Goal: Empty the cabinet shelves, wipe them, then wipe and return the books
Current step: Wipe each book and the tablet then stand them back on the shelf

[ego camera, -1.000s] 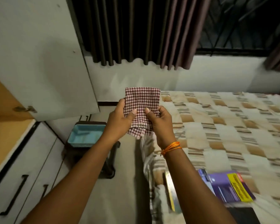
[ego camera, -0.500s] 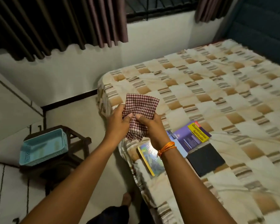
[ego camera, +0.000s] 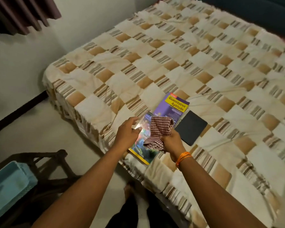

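In the head view, the glossy, colourful paperback book with a yellow edge (ego camera: pixel 142 142) lay flat at the near-left corner of the bed with a beige and brown patchwork cover (ego camera: pixel 171 66), and everything else is placed from that book. Its long axis ran from the bed's near edge away and slightly to the right. The left hand (ego camera: pixel 127 134) was over the book's left side, its fingers loosely extended toward the cover; whether they touched the cover could not be told, and its grip held nothing. The right hand (ego camera: pixel 172 143) was over the book's right side, its grip closed round a bunched red and white checked cloth (ego camera: pixel 160 132) that draped over the cover. Both hands were about equally near the book, so it seemed the left would steady it while the right wiped along its length.

Just beyond the book, and partly under it, lay a purple paperback with a yellow title panel (ego camera: pixel 169 109). To the right of the book, beside the purple one, lay a flat black rectangular notebook (ego camera: pixel 190 127). The books were therefore out of the cabinet and waiting for wiping.

To the left of the book, below the bed, were a pale floor and a dark wooden stand (ego camera: pixel 44 163) carrying a light blue plastic basket (ego camera: pixel 8 183). Far beyond and to the left hung dark maroon curtains (ego camera: pixel 21 15) against a white wall.
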A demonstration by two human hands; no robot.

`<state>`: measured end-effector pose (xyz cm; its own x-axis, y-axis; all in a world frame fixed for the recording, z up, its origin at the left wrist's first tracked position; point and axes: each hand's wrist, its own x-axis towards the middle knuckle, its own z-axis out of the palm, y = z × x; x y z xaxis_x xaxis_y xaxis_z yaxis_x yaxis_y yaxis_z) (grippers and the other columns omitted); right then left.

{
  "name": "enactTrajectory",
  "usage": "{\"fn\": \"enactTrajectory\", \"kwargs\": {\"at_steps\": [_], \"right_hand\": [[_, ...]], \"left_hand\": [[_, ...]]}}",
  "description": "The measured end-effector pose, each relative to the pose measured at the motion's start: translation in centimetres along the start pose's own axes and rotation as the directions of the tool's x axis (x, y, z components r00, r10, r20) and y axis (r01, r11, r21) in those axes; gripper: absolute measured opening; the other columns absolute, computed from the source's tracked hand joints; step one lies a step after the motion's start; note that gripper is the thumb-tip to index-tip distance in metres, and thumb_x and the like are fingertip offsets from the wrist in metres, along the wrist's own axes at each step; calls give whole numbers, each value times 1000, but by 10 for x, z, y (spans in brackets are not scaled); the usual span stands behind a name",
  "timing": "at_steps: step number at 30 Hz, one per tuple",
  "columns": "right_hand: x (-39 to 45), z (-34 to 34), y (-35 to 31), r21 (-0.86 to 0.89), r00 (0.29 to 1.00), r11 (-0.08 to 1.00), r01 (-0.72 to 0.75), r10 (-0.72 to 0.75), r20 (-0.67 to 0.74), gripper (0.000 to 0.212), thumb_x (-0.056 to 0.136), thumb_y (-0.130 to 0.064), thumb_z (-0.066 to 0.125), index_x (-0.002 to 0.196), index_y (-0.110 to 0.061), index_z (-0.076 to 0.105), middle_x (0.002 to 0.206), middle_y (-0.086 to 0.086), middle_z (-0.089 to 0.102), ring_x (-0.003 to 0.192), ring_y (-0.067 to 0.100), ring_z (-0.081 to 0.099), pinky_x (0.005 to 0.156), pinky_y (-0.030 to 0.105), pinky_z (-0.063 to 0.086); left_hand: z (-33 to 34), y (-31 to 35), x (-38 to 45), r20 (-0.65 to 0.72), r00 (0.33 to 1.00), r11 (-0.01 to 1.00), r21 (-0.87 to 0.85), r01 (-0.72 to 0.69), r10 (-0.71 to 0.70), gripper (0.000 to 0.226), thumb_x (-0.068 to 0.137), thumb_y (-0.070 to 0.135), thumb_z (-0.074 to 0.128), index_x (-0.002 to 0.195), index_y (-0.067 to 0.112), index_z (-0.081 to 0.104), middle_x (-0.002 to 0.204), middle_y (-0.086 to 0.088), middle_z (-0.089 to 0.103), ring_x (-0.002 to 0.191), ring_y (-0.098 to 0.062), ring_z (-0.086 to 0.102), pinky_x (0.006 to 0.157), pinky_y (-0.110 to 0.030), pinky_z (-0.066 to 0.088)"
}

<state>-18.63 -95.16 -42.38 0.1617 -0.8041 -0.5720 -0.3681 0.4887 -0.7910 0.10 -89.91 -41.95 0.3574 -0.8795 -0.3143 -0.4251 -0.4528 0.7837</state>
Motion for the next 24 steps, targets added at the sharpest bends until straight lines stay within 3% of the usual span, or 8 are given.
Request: {"fn": "enactTrajectory", "kwargs": {"at_steps": [4, 7, 11, 13, 16, 19, 21, 24], "right_hand": [[51, -18, 91, -65, 977, 984, -168, 157, -146, 29, 67, -28, 59, 91, -32, 74, 92, 2, 77, 89, 29, 72, 82, 56, 58], [51, -18, 96, -19, 952, 973, -229, 220, -214, 13, 87, -17, 59, 90, -22, 71, 100, 7, 75, 93, 30, 70, 88, 54, 57], [77, -9, 117, 47, 934, 962, -271, 274, -229, 14, 97, -17, 59, 108, -19, 67, 112, 11, 72, 99, 29, 68, 93, 50, 56], [96, -1, 129, 44, 935, 962, -268, 271, -229, 12, 98, -20, 58, 107, -22, 65, 110, 8, 72, 96, 26, 68, 87, 44, 57], [124, 14, 139, 38, 938, 963, -266, 268, -220, 12, 100, -18, 54, 107, -20, 64, 101, 5, 71, 90, 23, 67, 78, 37, 56], [147, 28, 146, -45, 936, 957, -285, 268, -229, 13, 99, -23, 55, 97, -21, 67, 107, 11, 72, 96, 30, 67, 91, 48, 56], [159, 39, 151, -133, 934, 945, -300, 262, -241, 23, 98, -26, 55, 112, -14, 69, 115, 13, 72, 101, 33, 66, 93, 45, 55], [166, 51, 158, -258, 942, 916, -307, 253, -222, 35, 97, -26, 55, 128, -10, 63, 118, 15, 71, 103, 37, 66, 89, 41, 55]], "left_hand": [[31, -46, 37, 119, 991, 997, 55, 46, -53, 47, 97, 24, 65, 141, 26, 52, 143, -2, 56, 119, -24, 61, 90, -26, 41], [52, -79, 61, 171, 981, 991, 109, 74, -92, 50, 95, 23, 65, 144, 24, 50, 142, -4, 58, 126, -27, 57, 96, -30, 45], [75, -120, 95, 205, 969, 982, 155, 106, -137, 55, 91, 28, 69, 143, 24, 52, 135, -2, 62, 122, -25, 61, 96, -31, 47], [86, -142, 115, 220, 968, 981, 178, 84, -123, 50, 88, 30, 73, 135, 24, 56, 122, 5, 66, 112, -20, 64, 86, -27, 46], [101, -168, 143, 237, 963, 973, 220, 75, -127, 49, 88, 25, 74, 133, 19, 56, 119, 4, 64, 108, -20, 62, 82, -26, 41], [109, -192, 162, 244, 957, 958, 272, 89, -159, 67, 79, 43, 78, 136, 24, 49, 123, 0, 63, 109, -24, 62, 86, -32, 48], [114, -212, 179, 241, 950, 943, 312, 118, -198, 84, 64, 66, 75, 135, 31, 47, 123, -2, 63, 108, -26, 64, 91, -41, 54], [123, -241, 205, 294, 914, 929, 321, 182, -280, 97, 43, 80, 77, 124, 30, 58, 116, 0, 67, 103, -23, 66, 91, -44, 56]]}}
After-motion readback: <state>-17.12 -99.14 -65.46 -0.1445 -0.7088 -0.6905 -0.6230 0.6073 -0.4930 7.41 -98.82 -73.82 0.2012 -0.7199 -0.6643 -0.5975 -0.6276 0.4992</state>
